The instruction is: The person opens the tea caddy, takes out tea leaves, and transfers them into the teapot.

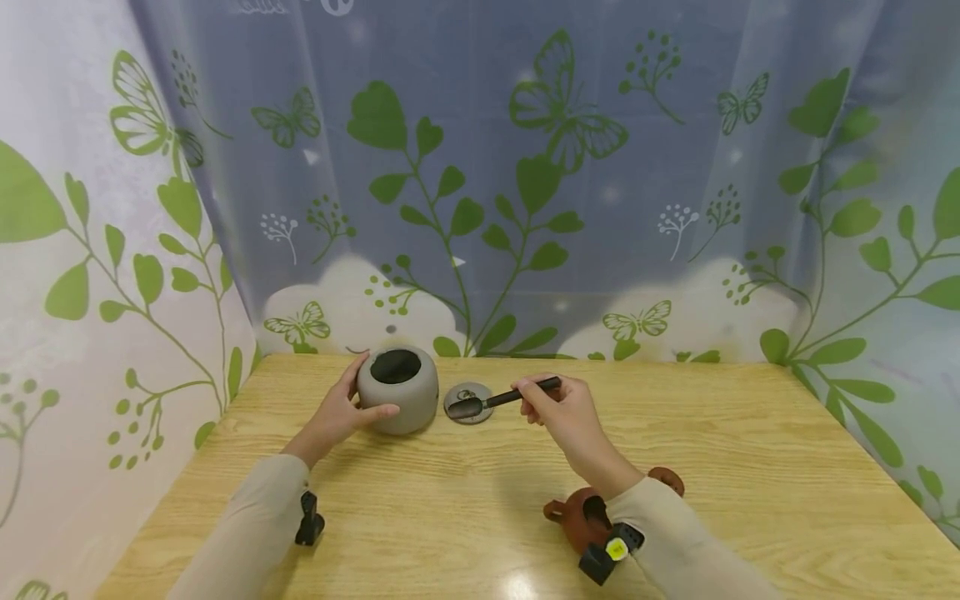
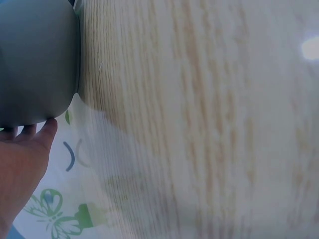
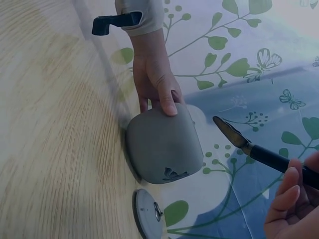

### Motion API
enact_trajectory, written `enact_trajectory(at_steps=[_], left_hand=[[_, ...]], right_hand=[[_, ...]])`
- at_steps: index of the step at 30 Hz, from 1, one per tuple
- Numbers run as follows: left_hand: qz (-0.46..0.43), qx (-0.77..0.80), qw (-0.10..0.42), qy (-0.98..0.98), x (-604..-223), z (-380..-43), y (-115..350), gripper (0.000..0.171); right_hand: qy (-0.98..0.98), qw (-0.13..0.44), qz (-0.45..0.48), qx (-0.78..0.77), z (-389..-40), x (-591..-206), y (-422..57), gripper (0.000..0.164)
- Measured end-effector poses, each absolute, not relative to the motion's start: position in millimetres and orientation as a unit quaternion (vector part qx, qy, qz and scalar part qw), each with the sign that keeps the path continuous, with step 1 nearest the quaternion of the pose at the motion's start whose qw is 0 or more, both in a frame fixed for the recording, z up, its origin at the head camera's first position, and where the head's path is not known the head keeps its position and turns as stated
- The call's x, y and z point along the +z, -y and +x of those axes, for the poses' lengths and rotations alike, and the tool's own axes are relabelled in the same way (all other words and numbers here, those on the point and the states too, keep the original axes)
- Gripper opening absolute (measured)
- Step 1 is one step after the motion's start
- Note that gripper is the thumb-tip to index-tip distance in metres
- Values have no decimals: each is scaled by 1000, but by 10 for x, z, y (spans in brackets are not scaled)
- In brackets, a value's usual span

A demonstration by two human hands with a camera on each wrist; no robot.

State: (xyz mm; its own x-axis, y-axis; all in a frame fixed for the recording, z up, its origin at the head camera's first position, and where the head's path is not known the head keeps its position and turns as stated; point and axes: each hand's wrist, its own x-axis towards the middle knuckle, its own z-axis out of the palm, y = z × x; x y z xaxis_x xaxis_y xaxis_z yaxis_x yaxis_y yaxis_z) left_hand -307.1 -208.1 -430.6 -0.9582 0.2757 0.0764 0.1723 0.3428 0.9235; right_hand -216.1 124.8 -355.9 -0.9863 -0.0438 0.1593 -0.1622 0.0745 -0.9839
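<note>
My left hand grips a round grey jar by its side, thumb across the front and fingers behind. The jar stands upright on the table, its wide mouth uncovered and dark inside. My right hand pinches the black handle of a small tea scoop, whose bowl points left. In the head view the bowl overlaps the jar's grey lid, which lies right of the jar. The right wrist view shows the scoop raised off the table, higher than the lid with its ring handle.
A reddish-brown clay teapot sits below my right forearm, partly covered by the sleeve and wrist camera. The wooden table ends at a patterned curtain behind the jar and on both sides.
</note>
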Motion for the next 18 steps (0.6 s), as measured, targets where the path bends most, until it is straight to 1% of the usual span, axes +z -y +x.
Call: enact_trajectory(at_steps=[11,18], left_hand=[[138,555,46,-819,-4295,-3062,2078,104],[138,554,48,-820,-4303,-3069,2082,104]], right_hand=[[714,46,71,695,-2326,-3541,-964,22],[714,64,69,694,-2474,-3557,-777,21]])
